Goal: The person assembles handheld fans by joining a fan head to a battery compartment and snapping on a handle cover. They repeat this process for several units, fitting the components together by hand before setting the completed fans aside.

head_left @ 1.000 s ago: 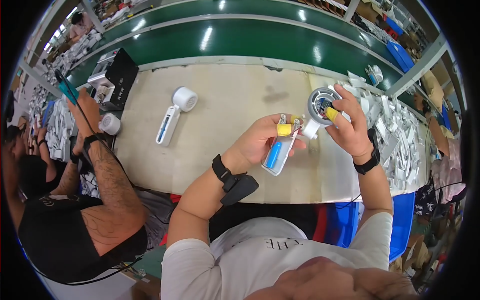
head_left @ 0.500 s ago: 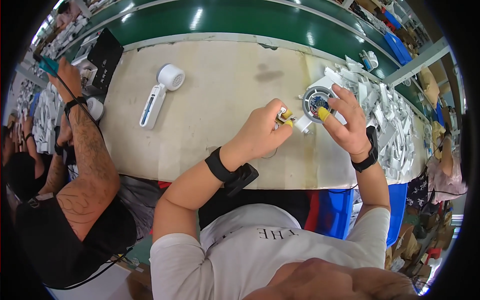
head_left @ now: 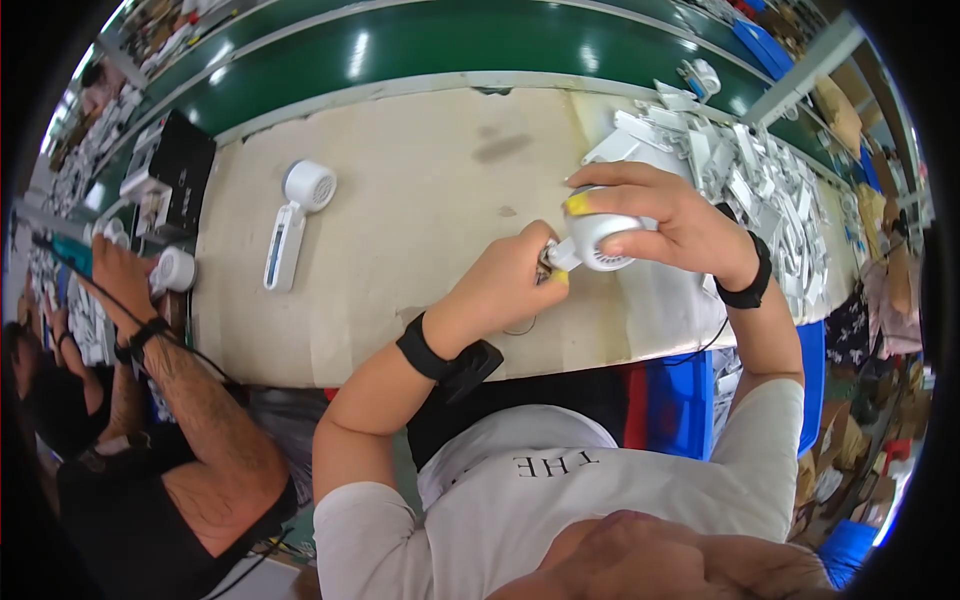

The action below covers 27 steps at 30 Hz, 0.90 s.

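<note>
Above the right part of the table, both hands hold one white handheld fan (head_left: pixel 607 228) with a round, slotted head. My right hand (head_left: pixel 678 218) is closed around the head, with fingers over its far side and the thumb near the slots. My left hand (head_left: pixel 512 272) pinches the narrow end next to the head, where a small metallic part shows between the fingers. Yellow covers sit on some fingertips. What lies inside my left fist is hidden. A similar white fan (head_left: pixel 284 240) lies on the table at the left, apart from both hands.
White plastic parts (head_left: pixel 755 190) are heaped at the right of the pale table (head_left: pixel 400 200). Beyond runs a green conveyor (head_left: pixel 450 45). A black box (head_left: pixel 185 175) stands back left, near a co-worker's arm (head_left: pixel 180 370). Blue bins (head_left: pixel 682 405) sit below the table's front edge.
The fan head showed an open ring with circuit board and wires; now its slotted white side shows. My right hand has closed around it. The co-worker's hand has lowered.
</note>
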### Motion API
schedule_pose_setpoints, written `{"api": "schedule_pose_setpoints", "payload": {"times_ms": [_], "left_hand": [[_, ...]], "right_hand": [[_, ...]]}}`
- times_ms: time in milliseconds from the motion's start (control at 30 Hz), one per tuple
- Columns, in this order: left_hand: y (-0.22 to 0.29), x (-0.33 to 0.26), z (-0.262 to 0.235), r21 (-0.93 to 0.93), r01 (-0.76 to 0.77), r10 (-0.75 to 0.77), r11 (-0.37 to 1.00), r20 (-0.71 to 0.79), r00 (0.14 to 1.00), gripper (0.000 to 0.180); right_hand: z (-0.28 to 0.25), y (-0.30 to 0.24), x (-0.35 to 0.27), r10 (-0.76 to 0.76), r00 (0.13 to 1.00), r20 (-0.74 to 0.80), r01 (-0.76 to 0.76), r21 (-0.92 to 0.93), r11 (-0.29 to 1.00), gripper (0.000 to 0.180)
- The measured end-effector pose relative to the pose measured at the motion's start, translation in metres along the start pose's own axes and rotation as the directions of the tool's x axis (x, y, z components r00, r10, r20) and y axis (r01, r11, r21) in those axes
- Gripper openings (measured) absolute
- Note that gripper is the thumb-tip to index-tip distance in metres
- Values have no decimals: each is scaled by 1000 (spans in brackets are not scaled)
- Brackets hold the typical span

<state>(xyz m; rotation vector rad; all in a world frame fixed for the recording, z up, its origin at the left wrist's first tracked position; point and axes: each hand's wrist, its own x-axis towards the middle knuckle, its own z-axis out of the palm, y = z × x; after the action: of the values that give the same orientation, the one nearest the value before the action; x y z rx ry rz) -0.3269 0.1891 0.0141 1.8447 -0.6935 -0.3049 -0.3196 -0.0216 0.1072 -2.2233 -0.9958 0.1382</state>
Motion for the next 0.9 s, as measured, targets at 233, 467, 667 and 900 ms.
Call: {"api": "schedule_pose_setpoints", "payload": {"times_ms": [233, 467, 667, 900], "left_hand": [[3, -8, 6, -63, 47, -34, 997, 191, 981, 23], [9, -11, 15, -531, 279, -175, 800, 238, 955, 17], [1, 2, -1, -732, -58, -82, 679, -154, 985, 26], [-4, 7, 2, -727, 15, -99, 686, -74, 992, 33]], "right_hand": [[12, 9, -16, 52, 998, -24, -53, -10, 999, 38], [40, 19, -53, 98, 926, -364, -45, 152, 987, 35], [18, 42, -151, 386, 482, -786, -732, -120, 671, 27], [47, 66, -172, 529, 290, -798, -931, -108, 348, 56]]}}
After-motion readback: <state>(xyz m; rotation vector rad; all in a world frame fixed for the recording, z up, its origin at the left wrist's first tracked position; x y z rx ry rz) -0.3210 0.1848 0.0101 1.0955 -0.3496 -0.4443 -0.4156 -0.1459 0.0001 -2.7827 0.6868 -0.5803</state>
